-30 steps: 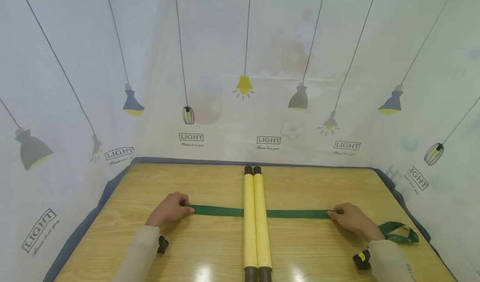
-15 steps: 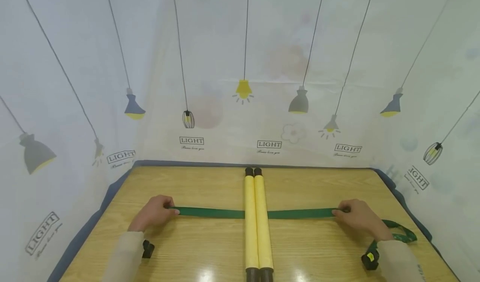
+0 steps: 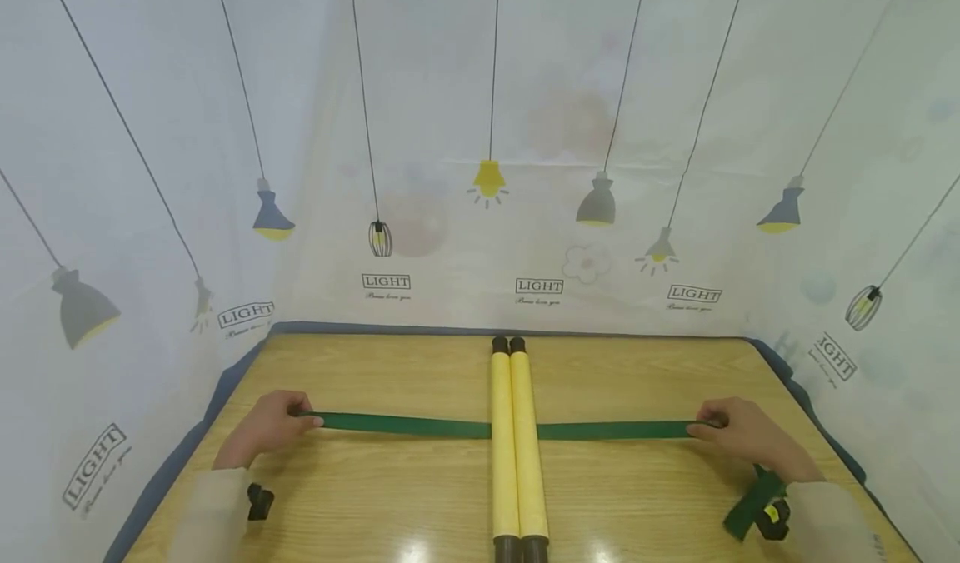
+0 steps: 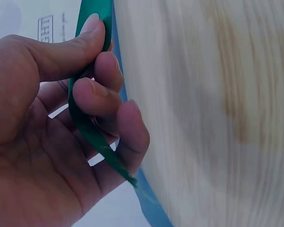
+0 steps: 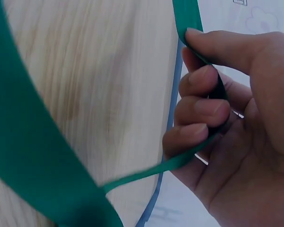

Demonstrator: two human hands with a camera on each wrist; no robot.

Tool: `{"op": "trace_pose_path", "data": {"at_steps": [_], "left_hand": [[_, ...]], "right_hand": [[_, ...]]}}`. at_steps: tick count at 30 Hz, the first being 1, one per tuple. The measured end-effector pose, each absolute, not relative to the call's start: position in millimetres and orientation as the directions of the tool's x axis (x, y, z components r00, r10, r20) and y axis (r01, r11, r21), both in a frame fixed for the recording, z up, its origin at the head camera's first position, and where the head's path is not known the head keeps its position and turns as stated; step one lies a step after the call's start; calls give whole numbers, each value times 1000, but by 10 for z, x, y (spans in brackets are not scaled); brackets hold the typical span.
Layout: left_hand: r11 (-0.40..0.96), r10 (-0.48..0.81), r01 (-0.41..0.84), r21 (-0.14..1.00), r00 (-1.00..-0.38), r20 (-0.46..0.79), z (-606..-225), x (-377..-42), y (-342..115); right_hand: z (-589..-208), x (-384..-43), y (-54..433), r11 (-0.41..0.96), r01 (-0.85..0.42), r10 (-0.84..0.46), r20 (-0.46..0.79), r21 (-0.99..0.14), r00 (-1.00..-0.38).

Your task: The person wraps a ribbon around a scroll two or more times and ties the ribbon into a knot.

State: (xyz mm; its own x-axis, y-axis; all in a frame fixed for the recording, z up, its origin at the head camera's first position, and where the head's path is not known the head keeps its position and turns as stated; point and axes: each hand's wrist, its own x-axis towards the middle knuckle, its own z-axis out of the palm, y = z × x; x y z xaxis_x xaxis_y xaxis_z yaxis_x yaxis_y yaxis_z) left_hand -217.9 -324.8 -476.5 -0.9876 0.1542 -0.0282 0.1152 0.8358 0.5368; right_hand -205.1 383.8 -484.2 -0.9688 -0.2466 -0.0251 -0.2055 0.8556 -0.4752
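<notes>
Grn ribbon [image 3: 405, 425] pinched w/in L fingers [image 4: 100, 98], R fingers [image 5: 199, 109].

Inward of your left hand [image 3: 268, 423] you can pass above the table [image 3: 375, 496] to the rods [image 3: 504, 446]; nearside of your right hand [image 3: 750, 435], hanging ribbon [image 3: 752, 506] blocks.

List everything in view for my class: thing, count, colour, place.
Cylindrical rods: two, yellow with dark ends, centre.
Flat fabric ribbon: one, green, crosswise beneath the rods.
Wood-grain table: one, light brown, beneath both.
Edging strip: one, blue-grey, along table edges.
Printed backdrop: count unclear, whitish, behind and beside table.
Lamp prints: nine, grey, blue, yellow or black, on backdrop.
LIGHT labels: six, black, on backdrop.
Sleeves: two, cream, lower head view.
Small devices: two, black, beside sleeves.
Left hand: one, bare, left, pinching ribbon.
Right hand: one, bare, right, pinching ribbon.
</notes>
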Motion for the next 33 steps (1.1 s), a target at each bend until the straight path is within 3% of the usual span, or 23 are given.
{"op": "trace_pose_path", "data": {"at_steps": [8,20,33], "left_hand": [[844,94,58,533,-995,-42,-4677,-2105,-3521],[899,-14,-52,435,-996,-89,-4548,-2086,-3989],[873,-234,-306,379,-946,-223,-4369,-2011,-4186]], "right_hand": [[-4778,-2015,4095,859,-211,-258,-38,-466,-965],[-4506,-1964,4564,928,-92,-130,-81,-360,-988],[-4536,-1927,4889,966,30,11,-77,-256,-997]]}}
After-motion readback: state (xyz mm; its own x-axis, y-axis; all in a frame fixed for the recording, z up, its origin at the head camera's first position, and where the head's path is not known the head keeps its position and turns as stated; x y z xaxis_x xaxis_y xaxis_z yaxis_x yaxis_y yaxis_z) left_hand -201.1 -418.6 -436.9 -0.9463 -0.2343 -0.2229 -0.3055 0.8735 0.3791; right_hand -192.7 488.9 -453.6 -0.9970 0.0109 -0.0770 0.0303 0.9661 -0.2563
